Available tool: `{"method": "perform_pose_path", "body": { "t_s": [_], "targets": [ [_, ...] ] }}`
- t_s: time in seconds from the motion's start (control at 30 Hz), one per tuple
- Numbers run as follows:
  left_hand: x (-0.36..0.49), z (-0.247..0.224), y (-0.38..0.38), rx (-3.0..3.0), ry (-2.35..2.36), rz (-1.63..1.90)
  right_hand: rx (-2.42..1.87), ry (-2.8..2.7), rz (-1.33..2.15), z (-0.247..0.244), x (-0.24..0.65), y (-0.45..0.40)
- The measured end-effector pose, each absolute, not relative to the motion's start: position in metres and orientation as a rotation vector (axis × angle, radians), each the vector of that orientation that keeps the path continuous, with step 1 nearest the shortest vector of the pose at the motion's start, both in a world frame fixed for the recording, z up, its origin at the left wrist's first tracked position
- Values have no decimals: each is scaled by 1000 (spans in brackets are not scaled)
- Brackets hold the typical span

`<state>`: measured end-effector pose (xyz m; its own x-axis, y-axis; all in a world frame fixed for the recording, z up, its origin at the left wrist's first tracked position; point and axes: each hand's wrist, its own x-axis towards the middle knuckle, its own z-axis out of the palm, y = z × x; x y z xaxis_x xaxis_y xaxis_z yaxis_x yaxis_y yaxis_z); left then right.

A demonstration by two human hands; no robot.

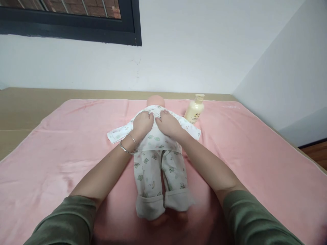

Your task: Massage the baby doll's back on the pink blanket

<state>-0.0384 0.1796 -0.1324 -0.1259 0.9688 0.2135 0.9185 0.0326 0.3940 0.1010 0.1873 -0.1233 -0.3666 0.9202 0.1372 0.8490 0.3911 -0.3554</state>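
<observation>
A baby doll point(156, 100) lies stretched out on a pink sheet, its bald head away from me and its legs toward me. It wears a white long-sleeved top point(159, 141) with small prints and matching trousers point(150, 173) with rolled cuffs. My left hand point(143, 124) rests on the upper left of the doll's torso, a silver bangle point(125, 146) around the wrist. On the upper right of the torso lies my right hand point(168, 124). Both hands press on the cloth, thumbs close together near the middle, fingers partly hidden. Neither hand seems to hold anything.
A cream pump bottle point(195, 109) stands behind the doll's right-hand sleeve. The pink sheet point(63, 146) covers a wooden surface point(20, 112), whose far edge meets a white wall point(191, 51). A dark-framed window point(135, 23) is at the upper left.
</observation>
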Motion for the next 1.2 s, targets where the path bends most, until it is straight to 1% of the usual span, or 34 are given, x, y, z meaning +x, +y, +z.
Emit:
{"method": "perform_pose_path", "body": {
  "t_s": [0.1, 0.2, 0.3, 0.4, 0.53, 0.6, 0.67, 0.8, 0.93, 1.07, 1.2],
  "targets": [
    [-29, -123, 171, 2039, 2214, 547, -1504, -2302, 395, -126, 110, 207],
    [-19, -119, 162, 2124, 2246, 470, -1482, -2319, 382, -127, 114, 215],
    [-17, -122, 162, 2152, 2240, 428, -1526, -2358, 269, -124, 110, 206],
    [-26, -126, 172, 2173, 2177, 459, -1578, -2394, 106, -123, 99, 187],
    [-40, -131, 186, 2128, 2057, 584, -1470, -2543, -127, -126, 87, 166],
    [-42, -132, 188, 2067, 2058, 621, -1434, -2592, -170, -126, 86, 164],
    [-38, -131, 185, 2116, 2084, 606, -1435, -2585, -96, -124, 90, 169],
    [-19, -129, 169, 2262, 2184, 540, -1471, -2441, 177, -121, 106, 197],
    [-6, -129, 156, 2334, 2137, 576, -1476, -2403, 236, -122, 116, 216],
    [-16, -129, 164, 2276, 2043, 656, -1511, -2450, 80, -120, 109, 199],
    [-35, -130, 182, 1999, 2060, 693, -1418, -2618, -153, -118, 94, 170]
  ]
}}
